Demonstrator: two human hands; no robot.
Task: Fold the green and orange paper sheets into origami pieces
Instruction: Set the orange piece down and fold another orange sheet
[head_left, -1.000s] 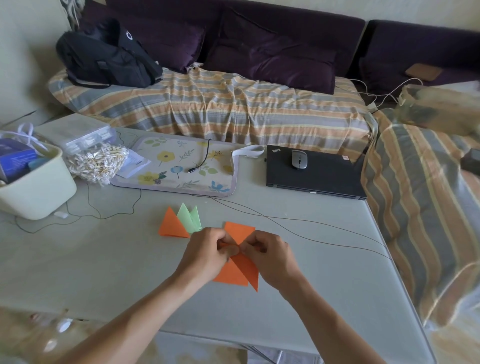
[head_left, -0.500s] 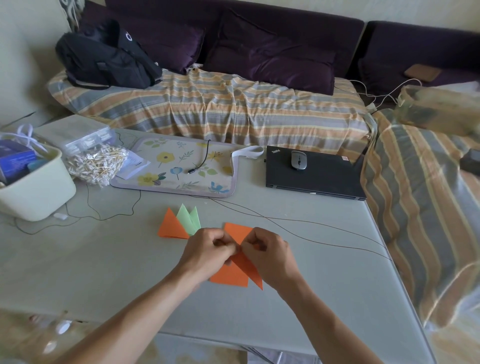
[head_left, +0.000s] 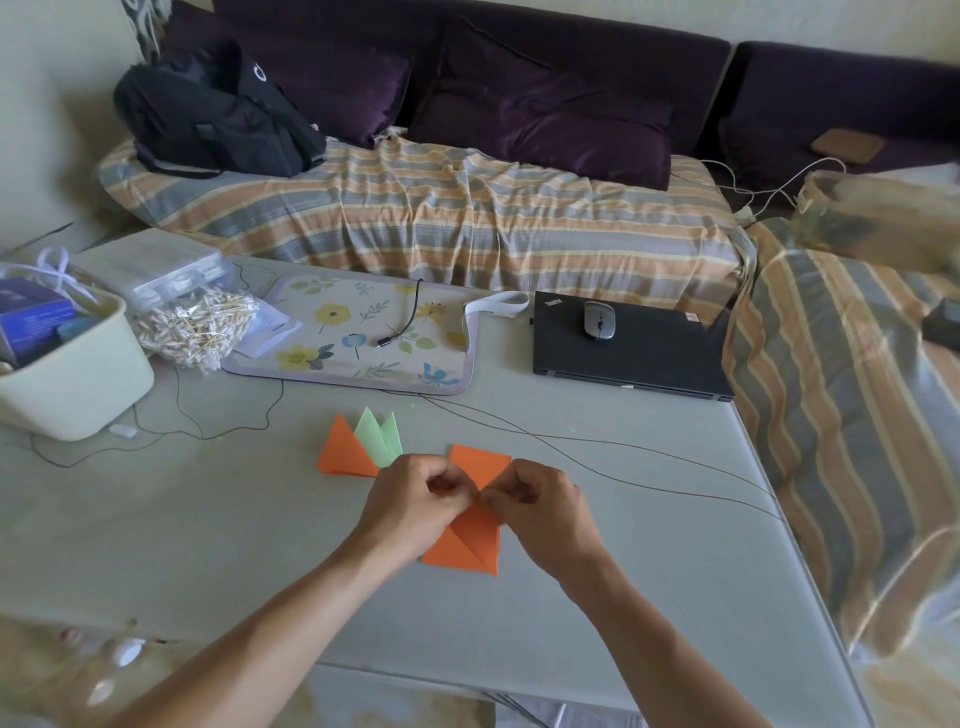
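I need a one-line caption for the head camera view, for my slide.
Both hands, left and right, pinch an orange paper on the table beside finished orange and green pieces.

On table (head_left: 208, 545): folded paper pieces (head_left: 358, 447) left of both hands, paper sheet (head_left: 470, 540) under left hand (head_left: 415, 506) and right hand (head_left: 540, 509). Behind: mat (head_left: 363, 338) centre, laptop (head_left: 628, 348) right with mouse (head_left: 599, 320) on top, tub (head_left: 67, 379) far left. Backpack (head_left: 208, 114) on sofa behind.

Soft daylight, faint shadows, sharp centre, edges blurred (wide-angle bending at corners)
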